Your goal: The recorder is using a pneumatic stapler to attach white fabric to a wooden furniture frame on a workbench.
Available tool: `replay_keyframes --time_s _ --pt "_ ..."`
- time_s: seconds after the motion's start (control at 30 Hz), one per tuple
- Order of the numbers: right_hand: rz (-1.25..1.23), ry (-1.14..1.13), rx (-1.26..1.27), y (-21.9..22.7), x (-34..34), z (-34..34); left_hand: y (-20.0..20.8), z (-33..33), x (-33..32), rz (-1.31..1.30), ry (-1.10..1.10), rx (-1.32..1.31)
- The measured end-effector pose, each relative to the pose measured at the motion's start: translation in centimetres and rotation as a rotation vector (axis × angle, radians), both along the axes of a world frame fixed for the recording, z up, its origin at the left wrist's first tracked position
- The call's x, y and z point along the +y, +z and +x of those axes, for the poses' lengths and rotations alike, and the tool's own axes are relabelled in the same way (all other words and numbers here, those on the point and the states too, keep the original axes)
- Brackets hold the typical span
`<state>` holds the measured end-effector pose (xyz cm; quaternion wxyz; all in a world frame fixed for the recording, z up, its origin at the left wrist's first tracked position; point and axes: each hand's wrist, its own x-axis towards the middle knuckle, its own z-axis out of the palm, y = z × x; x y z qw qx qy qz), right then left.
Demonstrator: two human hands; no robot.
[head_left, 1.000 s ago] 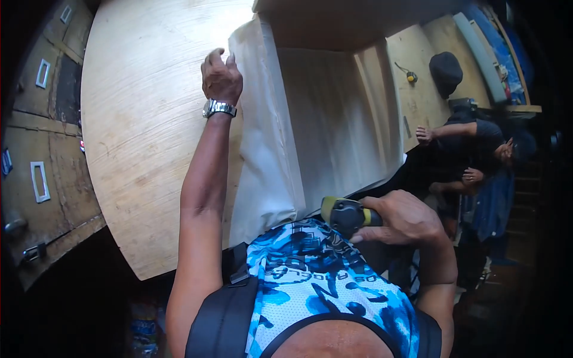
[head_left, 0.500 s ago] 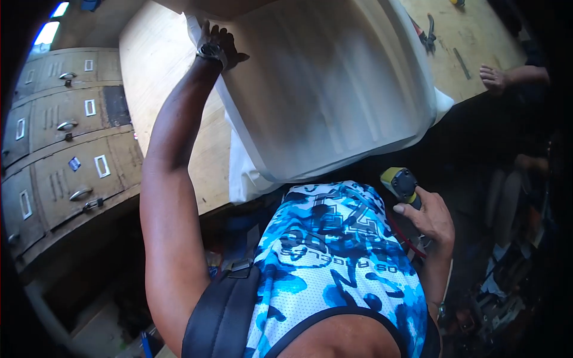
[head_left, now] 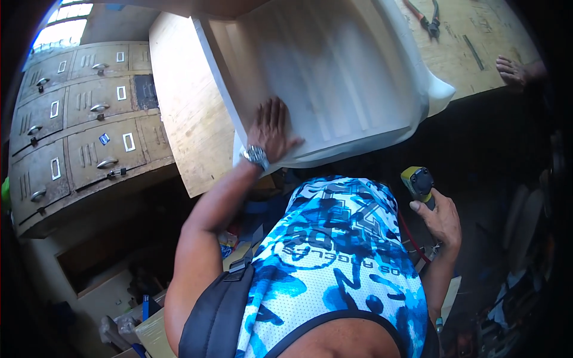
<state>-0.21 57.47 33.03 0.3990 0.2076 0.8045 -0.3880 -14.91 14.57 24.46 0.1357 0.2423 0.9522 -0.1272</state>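
Note:
My left hand [head_left: 271,131], with a metal watch at the wrist, lies flat, fingers stretched out, on the near left part of a shallow wooden frame [head_left: 222,83]. White fabric [head_left: 440,89] is drawn round the frame's outer edge and bunches at its right corner. Inside the frame, a pale sheet [head_left: 334,77] shows faint ribs. Off the table at right, my right hand [head_left: 443,218] is closed round the handle of a yellow and black air staple gun [head_left: 418,181]. A red hose [head_left: 410,235] runs down beside that hand.
The frame rests on a plywood table [head_left: 188,101]. Red-handled pliers [head_left: 431,27] and a thin metal strip [head_left: 473,52] lie at the right. Another person's hand [head_left: 514,70] touches the right table edge. Worn metal lockers [head_left: 89,125] stand at the left.
My left hand has come back from the frame's far left edge to its near left part. My right hand, holding the staple gun, has shifted slightly right. The view has shifted.

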Motion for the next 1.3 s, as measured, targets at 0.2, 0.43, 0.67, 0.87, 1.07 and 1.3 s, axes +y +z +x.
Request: replay_keyframes --time_s 0.2,0.43,0.67,0.87,1.07,1.3 --pt "-0.005 -0.054 0.087 0.6 -0.3 1.0 -3.6 9.4 3.2 0.219 -0.032 -0.205" --pt "0.086 -0.251 0.120 2.4 -2.5 2.7 -3.6 3.4 11.5 0.433 -0.460 -0.228" --pt "0.184 -0.544 0.285 3.1 -4.9 6.5 -0.3 -5.4 21.7 0.790 -1.066 -0.391" --pt "0.276 -0.851 0.613 3.1 -6.1 6.8 11.0 -15.8 40.1 0.328 -0.917 0.043" --pt "0.206 -0.951 0.607 2.5 -6.0 7.0 13.6 -19.0 43.4 -0.354 -0.756 -0.504" --pt "-0.021 -0.999 0.352 -3.2 -6.0 9.0 12.8 -26.1 36.1 -0.033 -0.635 -0.684"
